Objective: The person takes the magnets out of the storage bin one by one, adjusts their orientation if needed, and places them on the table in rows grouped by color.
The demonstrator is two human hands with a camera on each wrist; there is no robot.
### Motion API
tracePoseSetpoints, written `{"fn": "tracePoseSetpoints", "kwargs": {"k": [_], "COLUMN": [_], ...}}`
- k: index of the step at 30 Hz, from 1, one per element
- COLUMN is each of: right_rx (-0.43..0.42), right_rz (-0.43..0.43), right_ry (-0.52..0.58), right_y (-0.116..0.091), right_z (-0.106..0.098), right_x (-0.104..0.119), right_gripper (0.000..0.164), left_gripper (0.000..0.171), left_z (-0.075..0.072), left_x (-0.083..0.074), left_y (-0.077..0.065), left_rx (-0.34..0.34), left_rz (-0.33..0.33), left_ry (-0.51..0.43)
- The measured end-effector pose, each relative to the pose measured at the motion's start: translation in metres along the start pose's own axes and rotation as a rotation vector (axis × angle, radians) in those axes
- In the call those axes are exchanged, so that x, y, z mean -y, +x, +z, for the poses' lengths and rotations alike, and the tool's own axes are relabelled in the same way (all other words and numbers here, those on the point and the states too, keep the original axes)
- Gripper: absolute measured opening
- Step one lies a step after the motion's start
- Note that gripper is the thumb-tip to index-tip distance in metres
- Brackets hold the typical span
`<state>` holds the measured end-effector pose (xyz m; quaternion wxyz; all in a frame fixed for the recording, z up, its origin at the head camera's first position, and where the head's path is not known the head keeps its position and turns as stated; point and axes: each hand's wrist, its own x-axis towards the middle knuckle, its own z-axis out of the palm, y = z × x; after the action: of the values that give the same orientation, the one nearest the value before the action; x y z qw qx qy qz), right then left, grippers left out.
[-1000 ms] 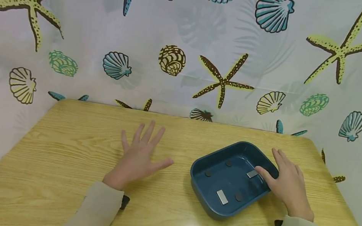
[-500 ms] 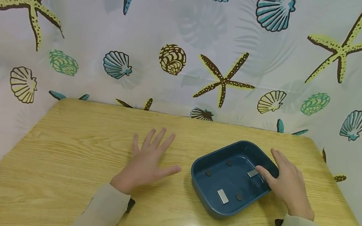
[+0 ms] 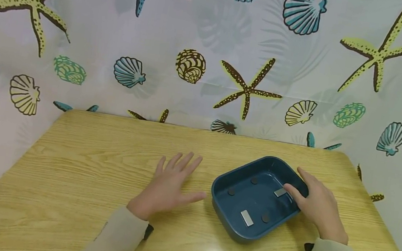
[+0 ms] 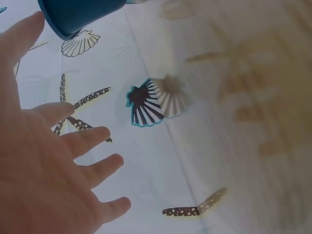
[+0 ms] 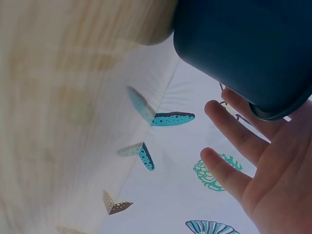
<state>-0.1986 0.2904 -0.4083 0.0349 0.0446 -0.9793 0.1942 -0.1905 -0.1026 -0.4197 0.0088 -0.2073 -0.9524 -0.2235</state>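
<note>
A dark blue plastic tub (image 3: 236,229) with rounded corners sits right of centre in the head view. On its floor lie two silvery rectangular pieces, one a flat bar (image 3: 247,218) and one partly behind my right thumb, plus three small dark discs (image 3: 265,218). My right hand (image 3: 322,207) holds the tub's right rim, thumb over the inside and fingers along the outer wall. Left of the tub, my left hand (image 3: 165,189) is spread with nothing in it, its thumb pointing at the tub's near-left wall. The left wrist view shows those spread fingers (image 4: 95,141) below the tub's edge.
A light wood-grain table (image 3: 72,193) carries the tub, glossy with a bright reflection near the front. Behind and at both sides hangs a white cloth (image 3: 159,94) printed with starfish and shells. Dark wrist cameras (image 3: 148,232) sit under both sleeves.
My left hand has moved right and a little nearer to me, closer to the tub, fingers still spread. My right hand and the tub stay nearly in place.
</note>
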Motion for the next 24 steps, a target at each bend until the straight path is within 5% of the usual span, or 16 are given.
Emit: {"fn": "tracePoseSetpoints", "kwargs": {"k": [24], "right_rx": [0.076], "right_rz": [0.042], "right_ry": [0.034], "right_y": [0.003], "right_z": [-0.002], "right_x": [0.006], "right_gripper": [0.057], "left_gripper": [0.089], "left_z": [0.004], "left_x": [-0.013], "left_y": [-0.004], "left_rx": [0.026], "left_rz": [0.022], "left_ry": [0.01]}}
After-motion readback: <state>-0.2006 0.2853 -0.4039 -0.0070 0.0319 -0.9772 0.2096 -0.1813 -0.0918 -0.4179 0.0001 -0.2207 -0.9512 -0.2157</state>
